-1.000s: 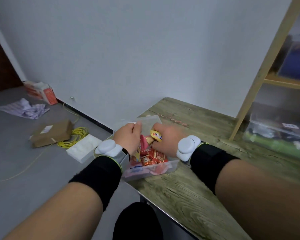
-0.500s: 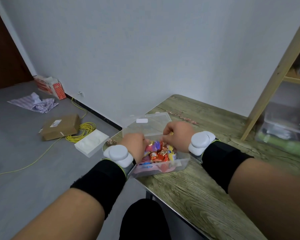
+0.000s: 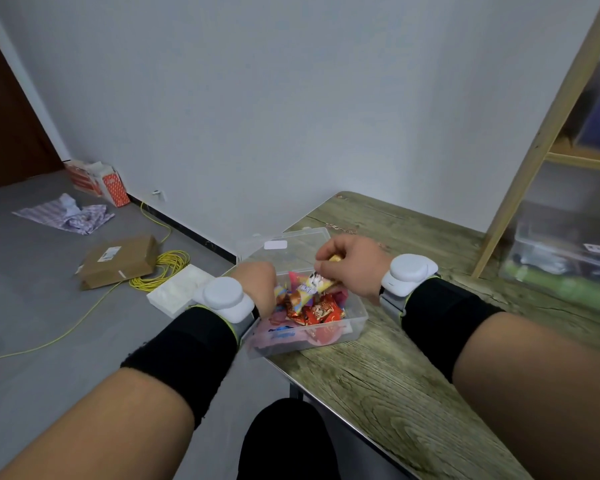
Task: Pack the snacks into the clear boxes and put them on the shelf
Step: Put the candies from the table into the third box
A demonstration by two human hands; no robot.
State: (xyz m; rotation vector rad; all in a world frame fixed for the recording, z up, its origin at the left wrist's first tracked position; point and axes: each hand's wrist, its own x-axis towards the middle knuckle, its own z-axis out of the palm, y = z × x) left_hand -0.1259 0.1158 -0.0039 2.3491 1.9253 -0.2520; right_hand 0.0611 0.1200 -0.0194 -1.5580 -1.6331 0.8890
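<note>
- Box (image 3: pixel 355 318): clear plastic, open, at the near left corner of the table (image 3: pixel 395 393); its left end hangs slightly past the table edge.
- Lid (image 3: pixel 291 245): clear, with a white label, tilted up behind the box.
- Snacks (image 3: pixel 312 308): heap of small wrapped sweets in red, pink, yellow and blue, lying inside the box and filling it close to the rim.
- Your left hand (image 3: pixel 257 287): dipped into the left end of the box, fingers curled down among the snacks and hidden there; you cannot tell whether it has hold of anything.
- Your right hand (image 3: pixel 354 268): over the far right part of the box, fingers pinched on a yellow sweet (image 3: pixel 335 259); a longer wrapped bar (image 3: pixel 314 284) lies just under the fingertips, contact unclear.
- Wrists: a white puck-shaped device on each, over black sleeves.
- Shelf (image 3: pixel 548 133): pale wood frame at the right, standing against the table; blurred clear boxes (image 3: pixel 561 251) sit on its lower level, contents hard to read.
- Floor, left: cardboard parcel (image 3: pixel 118 261), coil of yellow cable (image 3: pixel 163 271), white pad (image 3: pixel 177 292), crumpled paper (image 3: pixel 66 214), red-and-white carton (image 3: pixel 99 181) by the wall.
</note>
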